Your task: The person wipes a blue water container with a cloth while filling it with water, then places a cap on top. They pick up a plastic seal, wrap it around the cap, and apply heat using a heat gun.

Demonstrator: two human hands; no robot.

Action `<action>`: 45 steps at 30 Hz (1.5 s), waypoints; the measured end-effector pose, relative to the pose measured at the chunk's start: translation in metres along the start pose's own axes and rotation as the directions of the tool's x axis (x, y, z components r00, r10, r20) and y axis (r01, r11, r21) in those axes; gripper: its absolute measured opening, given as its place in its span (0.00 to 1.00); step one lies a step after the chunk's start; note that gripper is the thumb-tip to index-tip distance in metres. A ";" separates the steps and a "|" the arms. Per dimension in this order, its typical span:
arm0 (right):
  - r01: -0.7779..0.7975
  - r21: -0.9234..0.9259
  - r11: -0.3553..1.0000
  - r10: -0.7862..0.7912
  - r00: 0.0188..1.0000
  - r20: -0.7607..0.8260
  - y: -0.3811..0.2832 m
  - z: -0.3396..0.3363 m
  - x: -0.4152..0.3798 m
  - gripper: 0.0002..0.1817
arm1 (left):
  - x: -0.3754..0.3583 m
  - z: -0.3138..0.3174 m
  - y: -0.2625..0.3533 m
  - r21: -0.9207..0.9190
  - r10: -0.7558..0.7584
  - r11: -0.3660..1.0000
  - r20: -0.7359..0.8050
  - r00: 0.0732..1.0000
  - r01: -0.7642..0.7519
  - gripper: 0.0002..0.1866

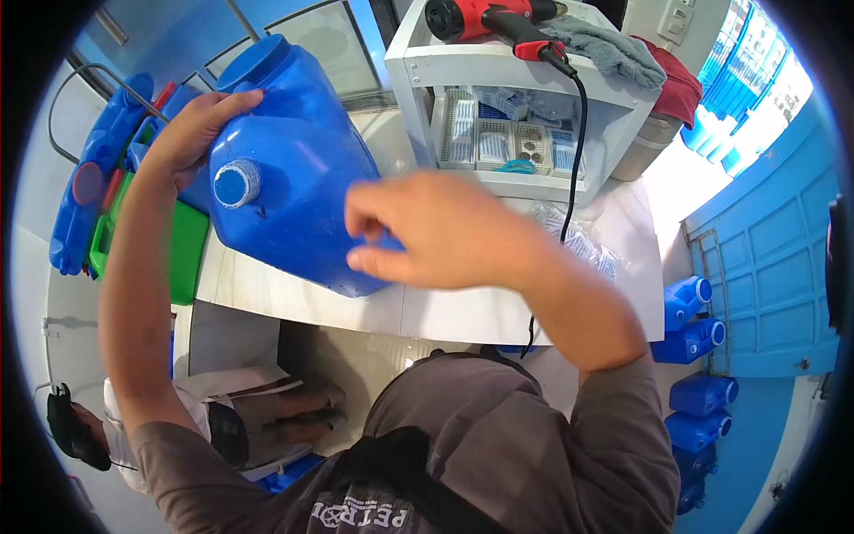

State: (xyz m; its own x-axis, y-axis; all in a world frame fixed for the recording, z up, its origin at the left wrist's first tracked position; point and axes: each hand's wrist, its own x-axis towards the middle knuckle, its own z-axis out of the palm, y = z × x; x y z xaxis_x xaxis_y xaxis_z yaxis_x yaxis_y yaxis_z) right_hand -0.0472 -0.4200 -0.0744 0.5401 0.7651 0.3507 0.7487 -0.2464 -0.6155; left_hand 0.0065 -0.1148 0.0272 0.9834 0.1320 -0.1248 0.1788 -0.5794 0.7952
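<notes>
A large blue plastic water jug (298, 169) stands tilted on the counter, a wide cap at its top and a small white-ringed spout cap (237, 184) toward me. My left hand (197, 129) grips its upper left side, thumb over the top and the other fingers partly hidden behind. Near the jug's right side is my right hand (427, 227), slightly blurred, with fingers half curled and the thumb apart from them. Nothing shows between those fingers.
A white shelf unit (534, 67) holds a red heat gun (494, 20), a grey towel (605, 49) and baskets of small packets. The gun's cord crosses the counter (445, 316) beside plastic wrappers (583, 245). Blue and green jugs (191, 254) stand left. Another person (191, 414) is at lower left.
</notes>
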 end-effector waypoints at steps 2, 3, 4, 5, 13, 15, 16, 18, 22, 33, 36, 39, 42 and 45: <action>-0.101 0.129 0.986 0.093 0.993 0.068 0.024 0.028 -0.018 0.15 | -0.001 -0.011 0.002 0.032 0.009 0.999 0.045 0.999 -0.010 0.29; -0.149 0.147 0.978 0.141 0.988 0.064 0.040 0.040 -0.028 0.15 | -0.006 -0.019 0.001 0.112 0.041 0.993 0.052 0.998 -0.046 0.27; -0.193 0.167 0.967 0.185 0.981 0.064 0.055 0.049 -0.039 0.15 | -0.011 -0.030 -0.002 0.193 0.067 0.978 0.057 0.996 -0.077 0.25; -0.241 0.145 0.960 0.235 0.970 0.057 0.068 0.055 -0.049 0.15 | -0.008 -0.049 -0.010 0.216 0.047 0.974 0.116 0.992 -0.071 0.25; -0.393 0.117 0.912 0.395 0.919 0.010 0.071 0.054 -0.056 0.15 | 0.016 -0.102 -0.068 0.717 0.434 0.619 0.026 0.901 -0.319 0.29; -0.388 0.160 0.908 0.389 0.921 0.029 0.068 0.059 -0.049 0.15 | 0.026 -0.106 -0.093 0.797 0.484 0.537 -0.022 0.875 -0.277 0.30; -0.384 0.188 0.904 0.387 0.922 0.021 0.067 0.060 -0.045 0.15 | 0.041 -0.116 -0.115 0.789 0.601 0.512 -0.048 0.798 -0.338 0.29; -0.374 0.185 0.909 0.375 0.927 0.030 0.059 0.069 -0.038 0.16 | 0.030 -0.118 -0.126 0.789 0.702 0.479 -0.081 0.707 -0.385 0.27; -0.256 0.276 0.926 0.256 0.966 0.039 0.038 0.116 -0.021 0.27 | -0.010 -0.095 -0.106 -0.552 0.196 0.802 -0.118 0.973 -0.229 0.21; -0.303 0.704 0.643 0.445 0.895 -0.021 0.066 0.121 0.006 0.43 | -0.094 0.013 -0.074 -0.628 0.440 0.544 -0.351 0.826 -0.557 0.16; -0.323 0.721 0.613 0.555 0.826 -0.102 0.089 0.080 0.002 0.44 | -0.100 0.095 -0.088 -0.437 0.565 0.595 -0.369 0.738 -0.675 0.23; -0.775 0.554 0.304 0.637 0.597 0.488 0.093 0.048 -0.001 0.48 | -0.103 0.154 -0.111 -0.283 0.708 0.617 -0.208 0.675 -0.735 0.25; -0.759 0.289 0.583 0.734 0.645 0.212 0.087 0.066 0.005 0.39 | -0.098 0.175 -0.115 -0.092 0.811 0.572 -0.086 0.578 -0.815 0.26; -0.407 0.349 0.844 0.454 0.889 -0.061 0.094 0.081 -0.004 0.26 | -0.088 0.176 -0.119 0.197 0.848 0.518 0.012 0.530 -0.832 0.25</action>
State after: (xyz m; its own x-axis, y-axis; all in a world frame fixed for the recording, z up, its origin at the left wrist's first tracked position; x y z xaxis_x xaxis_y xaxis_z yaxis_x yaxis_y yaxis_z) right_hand -0.0106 -0.3979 -0.1910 0.8433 0.5322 0.0751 0.2778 -0.3120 -0.9086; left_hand -0.0953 -0.1993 -0.1609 0.6734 -0.4304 0.6010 -0.7195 -0.5684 0.3991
